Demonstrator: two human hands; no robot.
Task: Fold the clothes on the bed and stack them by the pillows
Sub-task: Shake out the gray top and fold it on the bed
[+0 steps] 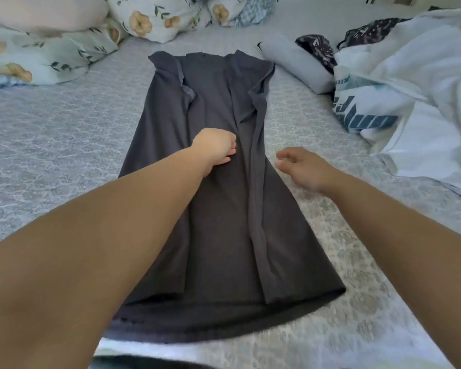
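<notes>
The bed lies bare left of the dark grey garment, which runs lengthwise mid-bed, both sides folded inward. White clothes crowd the right edge; pillows line the far end. Left hand presses the garment, its grip curled; right hand hovers beside, fingers relaxed.
</notes>
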